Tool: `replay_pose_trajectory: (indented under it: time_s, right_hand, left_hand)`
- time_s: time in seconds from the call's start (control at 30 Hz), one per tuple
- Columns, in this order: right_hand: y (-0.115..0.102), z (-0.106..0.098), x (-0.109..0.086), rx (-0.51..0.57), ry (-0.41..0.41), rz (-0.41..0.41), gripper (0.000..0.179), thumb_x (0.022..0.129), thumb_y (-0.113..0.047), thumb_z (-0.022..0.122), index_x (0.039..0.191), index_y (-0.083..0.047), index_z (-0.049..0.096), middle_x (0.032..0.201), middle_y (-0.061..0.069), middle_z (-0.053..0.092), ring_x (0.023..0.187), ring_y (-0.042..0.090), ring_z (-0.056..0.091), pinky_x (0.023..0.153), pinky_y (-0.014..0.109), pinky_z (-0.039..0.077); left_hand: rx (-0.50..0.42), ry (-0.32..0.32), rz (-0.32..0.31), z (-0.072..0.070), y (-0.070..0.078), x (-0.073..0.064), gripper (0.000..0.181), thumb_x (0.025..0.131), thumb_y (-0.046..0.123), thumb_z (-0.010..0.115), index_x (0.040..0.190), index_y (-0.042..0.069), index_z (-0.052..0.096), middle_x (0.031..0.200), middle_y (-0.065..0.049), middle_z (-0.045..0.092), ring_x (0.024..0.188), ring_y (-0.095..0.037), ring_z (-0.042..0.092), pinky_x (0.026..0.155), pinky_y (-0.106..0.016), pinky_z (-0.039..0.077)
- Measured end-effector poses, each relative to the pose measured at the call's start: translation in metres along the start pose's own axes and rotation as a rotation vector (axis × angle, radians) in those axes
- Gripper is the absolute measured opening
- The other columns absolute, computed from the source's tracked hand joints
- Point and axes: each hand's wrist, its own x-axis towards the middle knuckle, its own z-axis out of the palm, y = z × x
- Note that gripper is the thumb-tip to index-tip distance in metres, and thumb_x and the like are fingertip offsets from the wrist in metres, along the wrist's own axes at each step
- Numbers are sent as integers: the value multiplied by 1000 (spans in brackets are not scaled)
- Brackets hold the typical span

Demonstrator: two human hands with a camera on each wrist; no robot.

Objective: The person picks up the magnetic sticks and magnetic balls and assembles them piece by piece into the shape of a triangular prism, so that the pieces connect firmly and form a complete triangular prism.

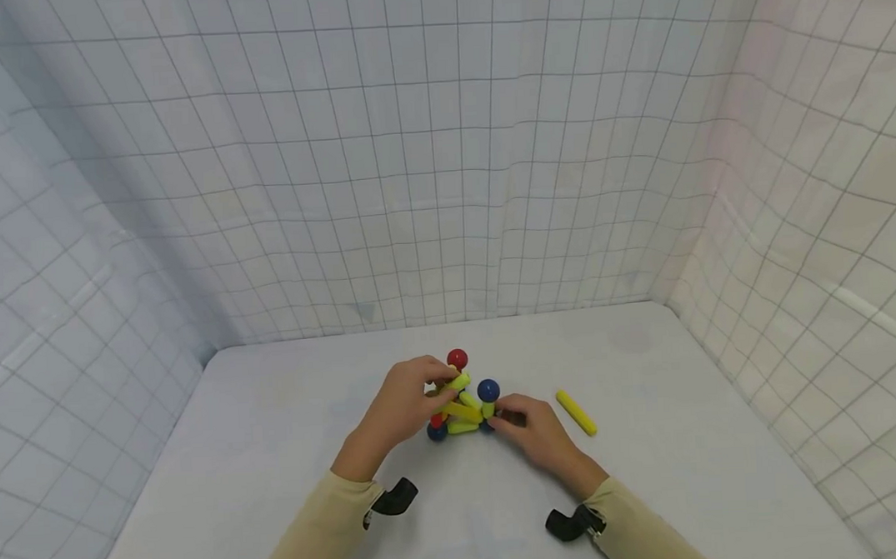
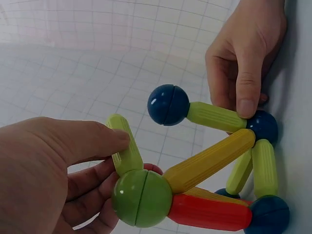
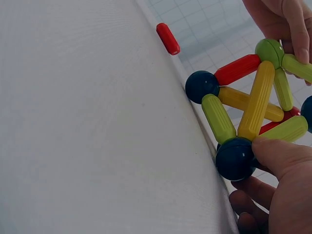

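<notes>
A frame of ribbed rods and balls stands on the table, its corners marked by dark blue balls, a red ball [image 1: 457, 359] and a green ball [image 2: 142, 198]. My left hand [image 1: 404, 400] pinches a light green rod [image 2: 127, 151] between thumb and fingers; one end of that rod meets the green ball. At the frame's right corner, my right hand [image 1: 539, 434] grips a low blue ball [image 3: 235, 159], thumb by its joint with another light green rod [image 2: 217, 115]. That rod carries an upper blue ball [image 2: 168, 105]. A yellow rod [image 2: 212, 161] slants from the green ball to the gripped corner.
A loose yellow rod [image 1: 577, 413] lies on the white table [image 1: 652, 487] to the right of my right hand. In the right wrist view a red rod [image 3: 168, 39] shows apart from the frame. Grid-patterned cloth walls [image 1: 444, 188] enclose the table's back and sides.
</notes>
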Motion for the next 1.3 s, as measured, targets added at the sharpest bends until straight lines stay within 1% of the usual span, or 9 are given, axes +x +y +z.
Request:
replay_pose_trajectory:
  time_s: [0.17, 0.4, 0.73, 0.87, 0.97, 1.07, 1.13, 1.2, 1.3]
  right_hand:
    - [1, 1, 0, -3, 7, -25, 16, 101, -20, 81, 116, -20, 80, 101, -12, 71, 88, 11, 64, 79, 31, 55]
    - [0, 0, 0, 8, 6, -25, 17, 100, -18, 81, 117, -20, 80, 101, -12, 72, 90, 11, 64, 81, 31, 55]
    - [-3, 0, -1, 2, 12, -22, 17, 100, -17, 81, 117, -18, 80, 102, -10, 73, 90, 11, 65, 81, 31, 55]
    - [-2, 2, -1, 1, 16, -25, 17, 100, -18, 81, 117, -17, 80, 101, -10, 73, 89, 11, 64, 80, 31, 55]
    - [-1, 4, -1, -6, 14, -28, 18, 99, -19, 82, 117, -17, 80, 102, -11, 73, 91, 10, 65, 81, 32, 56]
    - [0, 5, -2, -24, 12, -35, 20, 98, -20, 84, 117, -17, 80, 103, -11, 73, 93, 10, 66, 83, 33, 56]
    - [1, 5, -1, -36, 14, -43, 20, 98, -20, 84, 117, -16, 79, 103, -10, 73, 94, 10, 66, 84, 33, 56]
    - [1, 5, -2, -47, 22, -60, 20, 98, -19, 83, 117, -15, 79, 103, -9, 73, 94, 11, 66, 84, 35, 56]
    - [1, 4, -2, -53, 28, -56, 21, 97, -18, 84, 117, -16, 79, 103, -9, 73, 95, 11, 66, 85, 35, 56]
  left_hand:
    - [75, -38, 10, 6, 2, 2, 22, 97, 14, 84, 119, 11, 83, 110, 3, 73, 94, -13, 66, 86, -33, 61]
    - [210, -98, 71, 10, 3, 5, 20, 97, 13, 83, 116, 8, 84, 114, -3, 75, 106, -22, 68, 96, -40, 59]
    - [233, -85, 94, 11, 8, 2, 19, 96, 13, 85, 114, 7, 84, 113, -5, 75, 109, -24, 66, 98, -42, 58]
    - [256, -31, 125, 15, 4, -1, 18, 94, 12, 87, 111, 9, 84, 111, -2, 75, 107, -21, 66, 96, -40, 58]
    - [217, 94, 135, 18, -1, -8, 22, 92, 12, 88, 113, 9, 82, 112, -2, 73, 105, -21, 66, 92, -38, 59]
    - [124, 242, 81, 16, -9, -15, 21, 95, 6, 83, 116, 7, 80, 111, -3, 72, 96, -20, 65, 83, -37, 60]
    - [69, 296, 2, 13, -15, -19, 20, 97, 0, 76, 116, 6, 78, 107, -5, 71, 89, -19, 64, 76, -37, 59]
    - [30, 258, -110, 10, -23, -21, 22, 97, -4, 71, 115, 6, 77, 104, -6, 71, 85, -19, 62, 73, -37, 57]
    - [26, 51, -261, 10, -36, -23, 24, 94, -2, 75, 117, 6, 74, 101, -5, 71, 86, -19, 63, 75, -39, 58]
